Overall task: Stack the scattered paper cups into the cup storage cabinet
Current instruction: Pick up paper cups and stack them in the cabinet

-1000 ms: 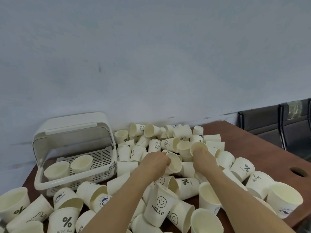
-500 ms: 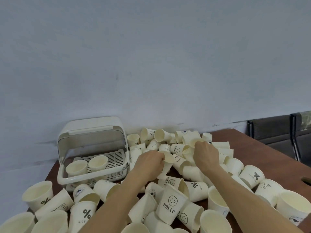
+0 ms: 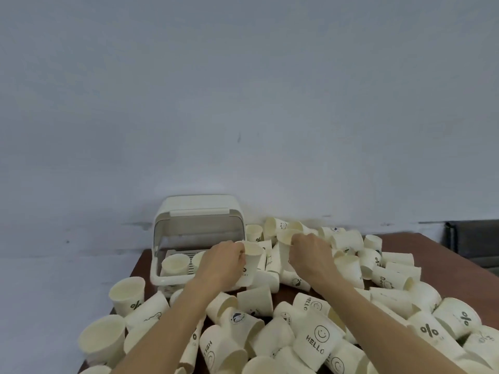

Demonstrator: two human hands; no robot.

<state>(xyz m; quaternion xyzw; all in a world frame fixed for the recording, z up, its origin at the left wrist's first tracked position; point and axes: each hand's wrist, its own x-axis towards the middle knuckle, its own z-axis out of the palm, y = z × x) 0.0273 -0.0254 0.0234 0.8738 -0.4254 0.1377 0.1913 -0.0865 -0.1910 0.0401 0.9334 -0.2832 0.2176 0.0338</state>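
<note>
Several white paper cups [image 3: 318,344] lie scattered over a brown table [image 3: 437,247]. The white cup storage cabinet [image 3: 198,211] stands at the back left with its lid raised; two cups [image 3: 175,264] sit upright on its rack. My left hand [image 3: 224,261] grips an upright cup [image 3: 252,263] just right of the cabinet's opening. My right hand [image 3: 310,255] grips another cup [image 3: 286,238] by its rim, a little to the right of the first. The fingers of both hands are partly hidden behind the cups.
A grey wall [image 3: 243,103] rises right behind the table. Dark chair backs [image 3: 475,238] stand at the far right. Upright cups [image 3: 127,294] crowd the table's left edge, and the near side is piled with tipped cups.
Both hands have lifted a cup each out of the pile and carried them left toward the cabinet. The camera has swung left, so the cabinet now sits nearer the centre.
</note>
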